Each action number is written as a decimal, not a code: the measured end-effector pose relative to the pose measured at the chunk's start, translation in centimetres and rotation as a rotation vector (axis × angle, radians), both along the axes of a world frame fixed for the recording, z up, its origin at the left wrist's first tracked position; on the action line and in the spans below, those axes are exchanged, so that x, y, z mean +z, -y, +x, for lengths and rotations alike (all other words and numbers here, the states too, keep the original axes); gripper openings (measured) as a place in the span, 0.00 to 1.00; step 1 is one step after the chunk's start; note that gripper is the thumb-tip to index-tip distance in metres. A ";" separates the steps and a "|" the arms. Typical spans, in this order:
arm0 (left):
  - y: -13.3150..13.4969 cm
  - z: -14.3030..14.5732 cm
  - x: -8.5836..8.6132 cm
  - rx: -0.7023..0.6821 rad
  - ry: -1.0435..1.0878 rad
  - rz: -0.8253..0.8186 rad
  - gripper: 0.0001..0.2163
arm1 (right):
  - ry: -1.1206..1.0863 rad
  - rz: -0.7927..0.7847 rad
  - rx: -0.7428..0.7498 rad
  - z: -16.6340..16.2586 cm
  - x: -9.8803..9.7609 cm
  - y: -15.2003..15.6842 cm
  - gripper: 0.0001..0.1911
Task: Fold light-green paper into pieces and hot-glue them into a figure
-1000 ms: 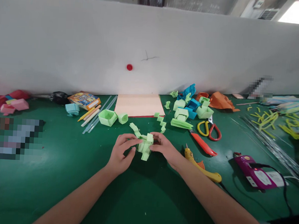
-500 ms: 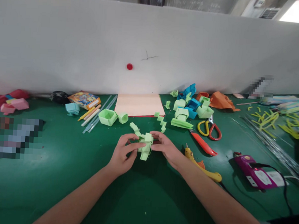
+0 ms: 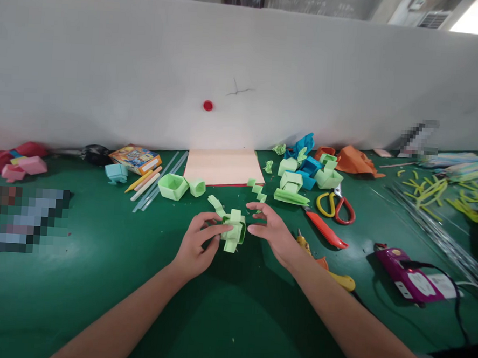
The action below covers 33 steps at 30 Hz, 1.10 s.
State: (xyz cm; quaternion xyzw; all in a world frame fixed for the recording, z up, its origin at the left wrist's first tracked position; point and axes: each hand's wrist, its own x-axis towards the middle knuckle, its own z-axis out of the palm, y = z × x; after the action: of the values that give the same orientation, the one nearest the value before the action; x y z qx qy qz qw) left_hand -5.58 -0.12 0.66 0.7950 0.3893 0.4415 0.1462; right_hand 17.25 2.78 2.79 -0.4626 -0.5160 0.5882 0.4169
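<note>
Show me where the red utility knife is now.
In the head view, the red utility knife lies right of the right hand, between the scissors and the yellow glue gun.

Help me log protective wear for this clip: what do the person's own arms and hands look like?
The left hand and right hand show no gloves or rings. The left forearm and right forearm are bare, with no sleeve, watch, bracelet or clear marking along their visible length.
</note>
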 end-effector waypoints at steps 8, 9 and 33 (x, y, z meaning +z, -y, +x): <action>-0.1 0.0 0.3 -0.003 0.002 0.006 0.19 | 0.034 -0.018 0.032 -0.8 -1.0 0.1 0.28; -0.1 0.0 0.3 -0.010 0.008 0.006 0.19 | 0.032 -0.018 0.037 -0.9 -1.1 0.1 0.28; -0.1 0.2 0.4 -0.008 0.034 -0.002 0.18 | 0.085 0.016 0.028 -1.3 -1.5 0.0 0.27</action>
State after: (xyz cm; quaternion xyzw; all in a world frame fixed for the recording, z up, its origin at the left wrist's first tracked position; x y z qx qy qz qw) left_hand -5.41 -0.07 1.04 0.7888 0.3842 0.4539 0.1551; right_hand 15.99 2.78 1.32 -0.4766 -0.5441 0.5697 0.3901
